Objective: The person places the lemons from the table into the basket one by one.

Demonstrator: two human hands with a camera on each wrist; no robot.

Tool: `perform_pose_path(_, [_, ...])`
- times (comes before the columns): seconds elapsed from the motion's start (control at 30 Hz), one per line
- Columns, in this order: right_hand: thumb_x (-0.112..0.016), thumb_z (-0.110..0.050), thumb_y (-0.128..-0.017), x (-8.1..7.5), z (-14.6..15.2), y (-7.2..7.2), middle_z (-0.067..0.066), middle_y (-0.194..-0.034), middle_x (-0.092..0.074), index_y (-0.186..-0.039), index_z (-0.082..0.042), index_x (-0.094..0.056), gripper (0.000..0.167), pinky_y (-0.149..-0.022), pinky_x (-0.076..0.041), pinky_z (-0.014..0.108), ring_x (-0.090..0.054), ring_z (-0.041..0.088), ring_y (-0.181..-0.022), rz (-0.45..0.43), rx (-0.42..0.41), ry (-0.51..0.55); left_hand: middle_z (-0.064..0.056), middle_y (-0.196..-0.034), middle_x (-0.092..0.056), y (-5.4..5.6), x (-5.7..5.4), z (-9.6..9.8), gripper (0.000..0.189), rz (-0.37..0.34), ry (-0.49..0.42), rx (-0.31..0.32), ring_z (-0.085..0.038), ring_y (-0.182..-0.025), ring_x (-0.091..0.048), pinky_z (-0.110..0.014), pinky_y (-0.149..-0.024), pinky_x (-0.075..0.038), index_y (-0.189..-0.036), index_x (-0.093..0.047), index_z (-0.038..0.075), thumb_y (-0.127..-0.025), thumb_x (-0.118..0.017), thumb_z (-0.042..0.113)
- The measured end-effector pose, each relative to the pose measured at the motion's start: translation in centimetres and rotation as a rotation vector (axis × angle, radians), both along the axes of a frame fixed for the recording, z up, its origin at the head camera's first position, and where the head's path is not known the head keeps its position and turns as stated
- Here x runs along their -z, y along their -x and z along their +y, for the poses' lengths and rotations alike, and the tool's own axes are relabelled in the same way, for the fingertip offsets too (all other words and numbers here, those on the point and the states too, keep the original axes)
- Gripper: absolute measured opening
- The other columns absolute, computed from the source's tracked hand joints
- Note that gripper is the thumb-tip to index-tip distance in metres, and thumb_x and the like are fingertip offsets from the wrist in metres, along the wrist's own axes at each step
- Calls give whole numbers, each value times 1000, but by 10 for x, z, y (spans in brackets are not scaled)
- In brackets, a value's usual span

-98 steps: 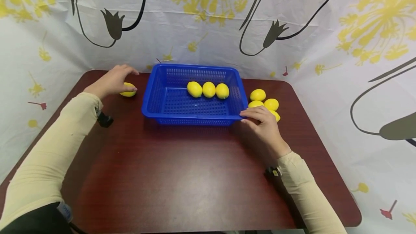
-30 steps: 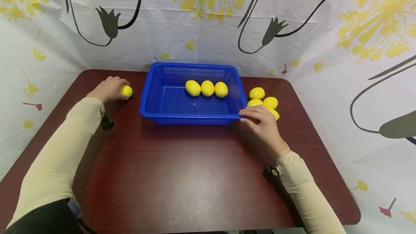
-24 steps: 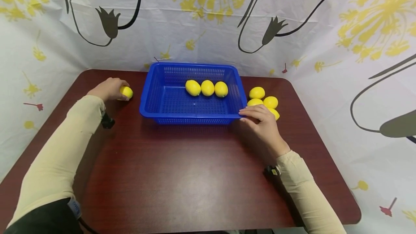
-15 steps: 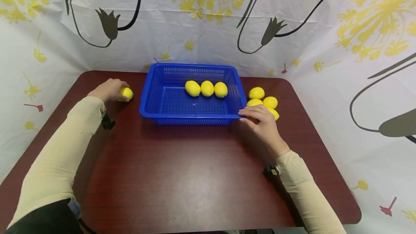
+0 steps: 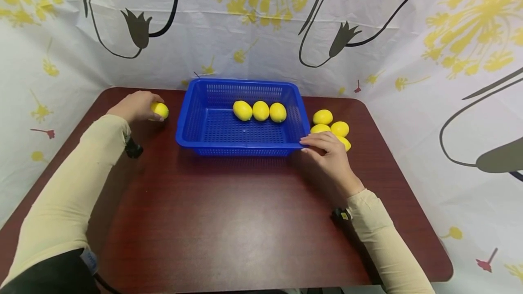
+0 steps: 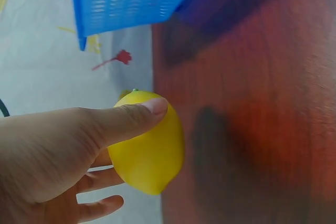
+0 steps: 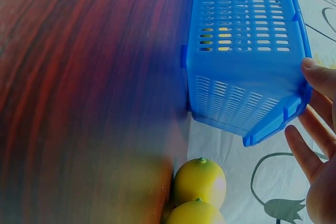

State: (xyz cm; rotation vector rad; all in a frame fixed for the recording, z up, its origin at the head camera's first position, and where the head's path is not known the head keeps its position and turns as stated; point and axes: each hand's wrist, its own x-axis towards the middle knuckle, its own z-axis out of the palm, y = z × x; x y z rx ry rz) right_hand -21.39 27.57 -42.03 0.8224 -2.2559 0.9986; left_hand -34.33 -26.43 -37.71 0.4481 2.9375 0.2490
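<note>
My left hand (image 5: 138, 106) pinches a yellow lemon (image 6: 149, 145) between thumb and fingers, left of the blue basket (image 5: 241, 152). In the left wrist view the thumb lies across its near side, and the lemon appears raised off the table. My right hand (image 5: 330, 151) holds the basket's near right corner, thumb and fingers on either side of the rim (image 7: 304, 77). Inside the basket, three lemons (image 5: 261, 111) stand in a row toward the back right.
Several lemons (image 5: 340, 129) lie clustered on the dark red-brown table (image 5: 229, 221), just right of the basket and beyond my right hand. A white patterned cloth (image 5: 261, 53) hangs behind the table and along its sides.
My left hand first hovered over the lemon with spread fingers, then took hold of it. Over the last half second hand and lemon have risen slightly. The right hand stays on the basket corner.
</note>
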Motion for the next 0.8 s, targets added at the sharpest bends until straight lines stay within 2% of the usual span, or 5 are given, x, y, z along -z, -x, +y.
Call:
perform_pose_path(0.23, [-83, 6, -70, 0, 1, 0, 9, -104, -76, -103, -9, -78, 37, -99, -42, 16, -62, 22, -104, 3, -1, -2, -28, -115, -63, -3, -35, 9, 56, 48, 8, 36, -39, -96, -55, -53, -85, -46, -128, -59, -3, -85, -77, 28])
perform_pose_path(0.33, [-83, 6, -70, -1, 1, 0, 9, -104, -76, -103, -9, -78, 37, -99, -42, 15, -63, 24, -104, 1, 0, -9, -28, -114, -64, -3, -45, 12, 55, 77, 14, 49, -38, -95, -56, -52, -84, -45, -127, -60, -2, -84, -77, 28])
perform_pose_path(0.8, [-82, 6, -71, -3, 0, -2, 9, -103, -76, -103, -10, -78, 36, -98, -42, 15, -63, 24, -103, -4, -11, -5, -28, -116, -64, -5, -65, 27, 54, 103, 11, 85, -39, -98, -55, -52, -87, -46, -128, -60, -2, -85, -77, 26])
